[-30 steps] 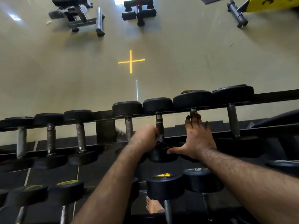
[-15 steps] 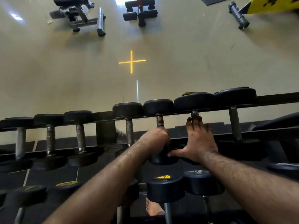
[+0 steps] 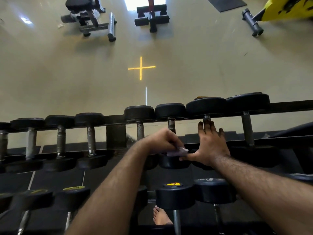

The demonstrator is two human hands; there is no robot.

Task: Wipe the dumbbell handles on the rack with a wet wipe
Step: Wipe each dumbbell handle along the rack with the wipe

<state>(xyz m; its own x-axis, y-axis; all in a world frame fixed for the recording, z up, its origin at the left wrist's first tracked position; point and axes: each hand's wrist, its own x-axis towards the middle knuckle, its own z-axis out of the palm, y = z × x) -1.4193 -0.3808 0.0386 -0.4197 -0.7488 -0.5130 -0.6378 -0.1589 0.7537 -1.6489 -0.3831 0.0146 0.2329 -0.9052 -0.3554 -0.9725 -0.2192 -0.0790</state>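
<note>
Change: While the left hand (image 3: 162, 141) was wrapped low on the handle (image 3: 171, 124) a second ago, it is now lifting clear, its grip pinching the wet wipe (image 3: 177, 151).
Wipe: hanging just below that handle, beside the right thumb.
Right hand (image 3: 210, 143): lying flat, fingers spread, on the dumbbell next right of that handle.
Meaning: this handle is likely finishing; a neighbour on the rack (image 3: 288, 106) is probably coming next.

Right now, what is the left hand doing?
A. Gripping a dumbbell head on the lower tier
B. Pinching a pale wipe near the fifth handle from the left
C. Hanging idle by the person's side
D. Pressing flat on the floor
B: the left hand pinches the crumpled pale wipe just below the exposed dumbbell handle, beside the right hand's thumb.
</note>
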